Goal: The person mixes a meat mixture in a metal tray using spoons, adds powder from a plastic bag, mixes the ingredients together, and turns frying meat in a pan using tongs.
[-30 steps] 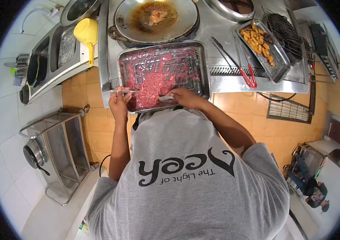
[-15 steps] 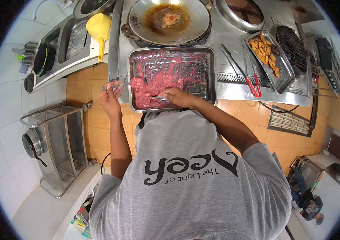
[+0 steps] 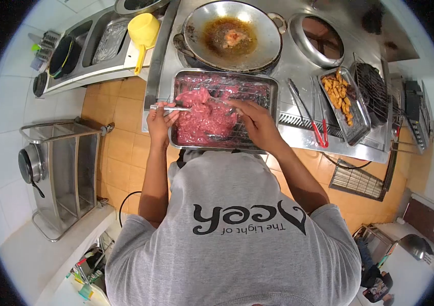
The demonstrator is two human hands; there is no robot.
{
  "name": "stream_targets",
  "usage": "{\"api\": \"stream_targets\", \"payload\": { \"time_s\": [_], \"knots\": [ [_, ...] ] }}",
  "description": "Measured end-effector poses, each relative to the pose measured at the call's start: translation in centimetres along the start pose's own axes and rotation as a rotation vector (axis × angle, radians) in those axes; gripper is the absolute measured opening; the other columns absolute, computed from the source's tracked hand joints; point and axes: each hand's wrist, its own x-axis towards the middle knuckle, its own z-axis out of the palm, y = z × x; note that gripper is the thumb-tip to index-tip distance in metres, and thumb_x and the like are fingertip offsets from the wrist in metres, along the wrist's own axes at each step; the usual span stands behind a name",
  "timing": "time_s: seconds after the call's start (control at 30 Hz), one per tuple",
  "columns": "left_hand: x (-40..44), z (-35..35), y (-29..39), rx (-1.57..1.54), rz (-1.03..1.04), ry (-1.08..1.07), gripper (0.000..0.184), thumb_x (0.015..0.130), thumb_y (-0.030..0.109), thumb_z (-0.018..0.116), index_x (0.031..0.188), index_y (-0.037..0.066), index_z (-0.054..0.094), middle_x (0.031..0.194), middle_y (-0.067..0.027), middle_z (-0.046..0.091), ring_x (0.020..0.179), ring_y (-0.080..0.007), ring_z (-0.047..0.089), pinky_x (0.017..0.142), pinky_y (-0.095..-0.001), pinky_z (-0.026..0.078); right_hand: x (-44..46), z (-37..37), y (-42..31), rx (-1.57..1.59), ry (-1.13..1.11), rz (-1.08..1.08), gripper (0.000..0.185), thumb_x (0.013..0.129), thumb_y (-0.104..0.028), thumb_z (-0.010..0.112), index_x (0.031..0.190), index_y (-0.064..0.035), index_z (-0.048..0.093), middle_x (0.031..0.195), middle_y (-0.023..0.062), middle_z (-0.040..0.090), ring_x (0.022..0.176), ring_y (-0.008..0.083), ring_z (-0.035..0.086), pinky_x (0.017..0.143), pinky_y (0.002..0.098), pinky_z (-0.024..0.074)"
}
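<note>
A rectangular metal tray (image 3: pixel 276 97) in front of me holds red raw ground meat (image 3: pixel 204 126), heaped towards its left and middle. My left hand (image 3: pixel 160 122), at the tray's left edge, is closed around a slim metal utensil (image 3: pixel 177 108) that reaches into the meat; its working end is hidden. Over the tray's right side, my right hand (image 3: pixel 258 125) is closed on a second thin metal utensil, whose tip meets the top of the heap. Whether these are spoons or forks I cannot tell.
Behind the tray, a wok (image 3: pixel 196 30) holds oil with something frying in it. To the right are red-handled tongs (image 3: pixel 321 135), a tray of browned pieces (image 3: pixel 337 94) and a metal ring (image 3: pixel 298 38). A yellow dipper (image 3: pixel 143 30) stands at the left by the sink.
The meat has been gathered into a higher heap near the tray's middle. My right hand has moved right and farther over the tray; my left hand's utensil reaches deeper in. The camera view has shifted.
</note>
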Motion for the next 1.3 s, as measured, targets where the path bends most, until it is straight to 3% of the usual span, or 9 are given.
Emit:
{"api": "stream_targets", "payload": {
  "time_s": [0.1, 0.2, 0.5, 0.6, 0.7, 0.8, 0.97, 1.1, 1.3],
  "knots": [
    [0.0, 0.6, 0.5, -0.015, -0.025, -0.005, 0.021, 0.094, 0.026, 0.044, 0.098, 0.005, 0.047, 0.097, -0.0135, 0.06, 0.077, -0.0229, 0.063, 0.071, -0.0307, 0.054, -0.1, 0.0, -0.5, -0.172, -0.012, -0.031, 0.058, 0.069, 0.01, 0.051, 0.122, -0.0138, 0.052, 0.084, 0.0143, 0.052, 0.075, 0.0314, 0.053, 0.068, 0.0357, 0.0446],
    [0.1, 0.7, 1.0, -0.013, -0.015, -0.02, 0.022, 0.094, 0.027, 0.044, 0.098, 0.005, 0.047, 0.097, -0.0136, 0.06, 0.078, -0.0231, 0.063, 0.071, -0.0314, 0.054, -0.3, 0.0, -1.0, -0.198, -0.009, -0.01, 0.061, 0.066, 0.011, 0.052, 0.121, -0.015, 0.052, 0.076, 0.0127, 0.046, 0.068, 0.0308, 0.052, 0.061, 0.0365, 0.0438],
    [0.3, 0.8, 1.1, -0.018, 0.019, -0.054, 0.024, 0.093, 0.028, 0.047, 0.099, 0.005, 0.047, 0.096, -0.0136, 0.059, 0.078, -0.0221, 0.063, 0.072, -0.031, 0.053, -0.4, -0.3, 0.0, -0.163, 0.051, 0.006, 0.051, 0.072, 0.014, 0.048, 0.117, -0.0101, 0.055, 0.073, 0.0145, 0.047, 0.063, 0.0292, 0.048, 0.059, 0.0341, 0.0411],
    [0.0, 1.2, 1.9, -0.085, 0.07, -0.103, 0.024, 0.093, 0.028, 0.047, 0.099, 0.004, 0.047, 0.096, -0.0136, 0.059, 0.078, -0.022, 0.063, 0.072, -0.0304, 0.054, -1.0, 0.6, 2.8, -0.226, 0.03, 0.093, 0.044, 0.077, 0.006, 0.047, 0.117, -0.011, 0.054, 0.093, 0.016, 0.06, 0.083, 0.0337, 0.059, 0.072, 0.039, 0.0485],
    [0.0, 1.4, 3.3, -0.107, 0.136, -0.138, 0.024, 0.093, 0.027, 0.047, 0.099, 0.004, 0.047, 0.096, -0.0135, 0.058, 0.078, -0.0219, 0.063, 0.072, -0.0302, 0.054, -1.9, 2.6, 6.7, -0.267, 0.157, 0.098, 0.044, 0.076, 0.009, 0.047, 0.115, -0.0102, 0.056, 0.094, 0.0183, 0.058, 0.085, 0.0345, 0.057, 0.072, 0.0392, 0.0467],
    [-0.2, 1.6, 4.6, -0.062, 0.181, -0.146, 0.023, 0.094, 0.025, 0.046, 0.1, 0.003, 0.048, 0.095, -0.0127, 0.059, 0.08, -0.0203, 0.063, 0.073, -0.0291, 0.053, -2.6, 3.0, 8.0, -0.397, 0.071, 0.233, 0.04, 0.078, 0.005, 0.046, 0.114, -0.0107, 0.056, 0.101, 0.0188, 0.059, 0.092, 0.035, 0.057, 0.078, 0.0409, 0.0465],
    [-0.1, 0.9, 4.4, 0.186, 0.212, -0.128, 0.023, 0.095, 0.022, 0.044, 0.103, 0.002, 0.05, 0.098, -0.0119, 0.059, 0.083, -0.017, 0.061, 0.076, -0.0281, 0.051, -5.0, 3.1, 8.7, -0.324, -0.144, 0.192, 0.04, 0.077, 0.004, 0.046, 0.112, -0.0116, 0.057, 0.101, 0.0178, 0.059, 0.092, 0.0354, 0.057, 0.08, 0.0405, 0.0456],
    [0.6, 0.3, 2.1, 0.197, 0.27, -0.072, 0.021, 0.095, 0.02, 0.043, 0.102, 0.002, 0.05, 0.098, -0.0111, 0.059, 0.084, -0.0159, 0.06, 0.077, -0.0279, 0.05, -6.1, 2.1, 8.7, -0.24, -0.276, 0.207, 0.041, 0.077, 0.007, 0.045, 0.112, -0.0101, 0.057, 0.104, 0.0169, 0.059, 0.094, 0.0351, 0.057, 0.081, 0.04, 0.0453],
    [0.3, 0.5, -0.8, 0.243, 0.212, -0.18, 0.021, 0.095, 0.021, 0.043, 0.1, 0.002, 0.05, 0.097, -0.0089, 0.06, 0.08, -0.014, 0.06, 0.075, -0.0263, 0.049, -2.3, 2.1, 8.8, -0.205, 0.04, 0.146, 0.041, 0.076, 0.007, 0.046, 0.112, -0.0089, 0.056, 0.101, 0.017, 0.059, 0.092, 0.0365, 0.056, 0.079, 0.0411, 0.0456]
  ]
}}
